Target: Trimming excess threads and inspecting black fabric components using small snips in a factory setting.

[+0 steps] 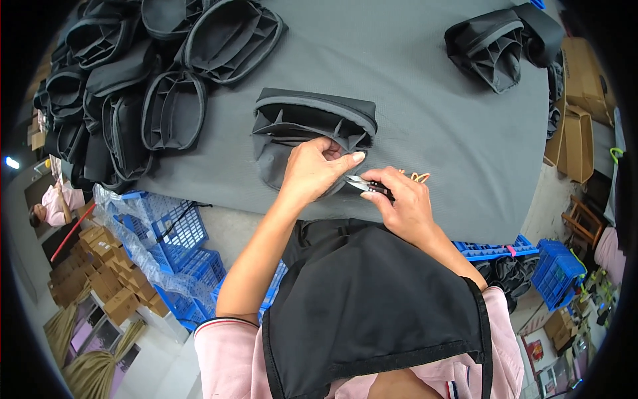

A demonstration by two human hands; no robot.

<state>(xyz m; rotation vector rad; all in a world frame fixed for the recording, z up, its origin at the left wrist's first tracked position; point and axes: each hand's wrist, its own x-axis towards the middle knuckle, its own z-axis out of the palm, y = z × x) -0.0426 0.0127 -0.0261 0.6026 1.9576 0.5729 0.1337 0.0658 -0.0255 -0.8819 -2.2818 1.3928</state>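
A black fabric pouch (316, 105) with inner dividers lies unzipped on the grey-covered table in front of me. My left hand (312, 166) pinches the pouch's near rim, thumb on the outside and fingers reaching inside. Just right of that thumb, my right hand (404, 201) is closed around small thread snips (362, 184) with silvery blades and dark handles. The blade tips point left, close to the pouch's edge. Whether they touch the fabric or a thread I cannot make out. An orange loop shows behind the right hand's knuckles.
Several similar black pouches (173, 110) are heaped at the table's left, and another pouch (488, 50) sits at the far right. Blue plastic crates (179, 233) stand below the table's left edge. Cardboard boxes (575, 143) are on the right. Another person (56, 203) is off to the left.
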